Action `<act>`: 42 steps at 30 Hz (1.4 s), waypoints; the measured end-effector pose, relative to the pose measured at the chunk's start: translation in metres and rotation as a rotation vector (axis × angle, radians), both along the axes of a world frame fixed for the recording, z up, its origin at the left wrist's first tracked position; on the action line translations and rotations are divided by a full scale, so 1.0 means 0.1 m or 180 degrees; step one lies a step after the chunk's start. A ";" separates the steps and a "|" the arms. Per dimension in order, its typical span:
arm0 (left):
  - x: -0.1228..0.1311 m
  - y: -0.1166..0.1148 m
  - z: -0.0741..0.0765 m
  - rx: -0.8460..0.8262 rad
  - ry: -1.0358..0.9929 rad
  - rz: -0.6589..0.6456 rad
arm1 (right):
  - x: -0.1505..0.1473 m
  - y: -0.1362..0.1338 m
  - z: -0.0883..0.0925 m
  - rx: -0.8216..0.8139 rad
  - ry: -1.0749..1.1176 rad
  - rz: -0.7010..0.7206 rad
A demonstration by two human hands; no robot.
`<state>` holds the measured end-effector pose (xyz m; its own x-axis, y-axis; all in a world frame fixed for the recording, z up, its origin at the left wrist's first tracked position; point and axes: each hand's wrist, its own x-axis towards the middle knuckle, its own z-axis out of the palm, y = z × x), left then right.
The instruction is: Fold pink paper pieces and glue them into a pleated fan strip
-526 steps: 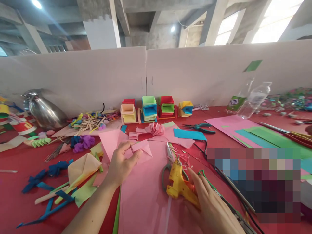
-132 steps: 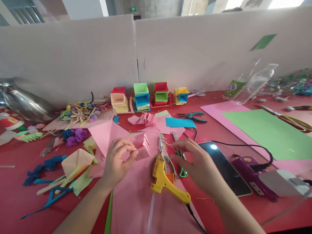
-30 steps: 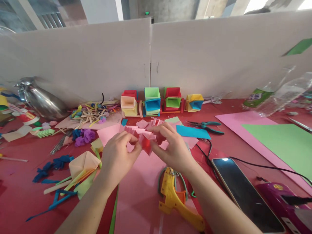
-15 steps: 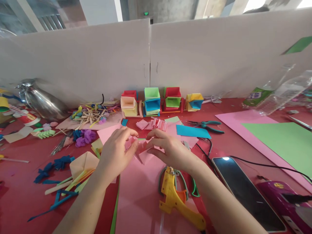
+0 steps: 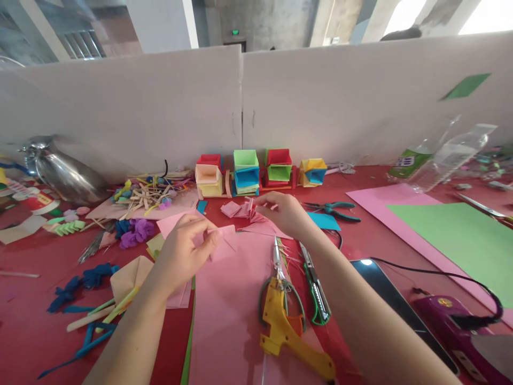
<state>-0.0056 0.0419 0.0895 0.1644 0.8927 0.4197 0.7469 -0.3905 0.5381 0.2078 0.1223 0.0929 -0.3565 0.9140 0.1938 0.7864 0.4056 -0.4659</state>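
Observation:
My left hand [image 5: 190,246] is closed, with thumb and fingers pinching a small folded pink paper piece [image 5: 224,241] above a long pink sheet [image 5: 228,310]. Over a small heap of folded pink paper pieces [image 5: 236,209] reaches my right hand [image 5: 280,211]. Its fingers are bent and a little apart, with the tips at the heap's right side; the thumb is mostly hidden. Between my forearms lie a yellow glue gun [image 5: 286,334] and scissors [image 5: 276,259], the gun partly covering the scissors' handles. A green box cutter [image 5: 316,289] rests beside them.
Coloured paper boxes [image 5: 246,174] stand along the white partition [image 5: 120,112]. Pliers [image 5: 334,208], a phone [image 5: 404,305] and its black cable lie to the right. Leftward are a steel jug [image 5: 64,171], wooden sticks [image 5: 146,195] and blue paper scraps [image 5: 80,283].
My right hand has left the folded piece and moved up and right to the pink heap. The left hand keeps hold of the piece alone. The view has tilted slightly up.

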 end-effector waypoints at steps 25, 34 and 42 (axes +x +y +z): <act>-0.10 0.23 -0.15 -0.0288 -0.2494 0.0664 | -0.12 -0.08 0.18 -0.0025 0.0796 -0.0076; 0.36 0.04 -0.26 0.0619 -0.0347 0.0667 | -0.19 -0.45 -0.10 -0.0113 0.2260 -0.0050; 0.36 0.05 -0.25 0.0732 -0.0129 0.0619 | -0.24 -0.54 -0.06 -0.0781 0.1952 0.0634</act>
<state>0.0308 0.0465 0.0641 -0.0214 0.7866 0.6171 0.7993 -0.3573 0.4831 0.1835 0.0680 0.0870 -0.4142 0.8857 0.2099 0.2730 0.3409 -0.8996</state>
